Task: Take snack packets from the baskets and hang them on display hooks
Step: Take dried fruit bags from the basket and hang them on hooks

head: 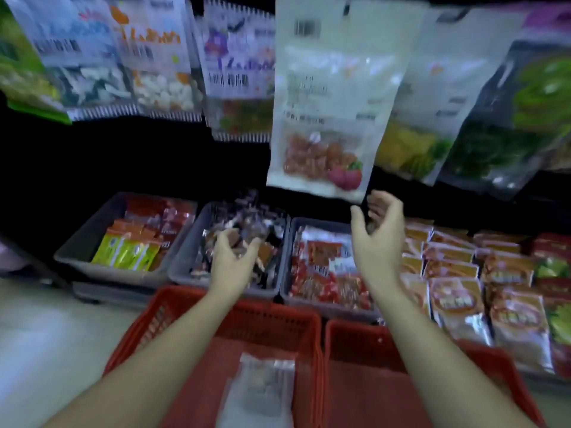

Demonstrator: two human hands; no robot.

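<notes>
A white snack packet (pixel 332 97) with red fruit pieces hangs from above at the top centre, tilted, in front of a row of other hung packets. My right hand (pixel 378 233) is just below its bottom edge, fingers spread and curled, holding nothing. My left hand (pixel 234 256) is lower and to the left, over the middle grey bin, fingers apart and empty. Two red baskets sit under my forearms: the left red basket (pixel 278 316) holds a clear packet (pixel 262 387), the right red basket (pixel 355 338) shows only its red inside.
Three grey bins lie behind the baskets: the left grey bin (pixel 86 239) with yellow-green and red packs, the middle grey bin (pixel 185 257) with dark packs, the right grey bin (pixel 293 233) with red packs. Rows of orange packets (pixel 457 282) fill the right. Pale floor (pixel 46 335) is at left.
</notes>
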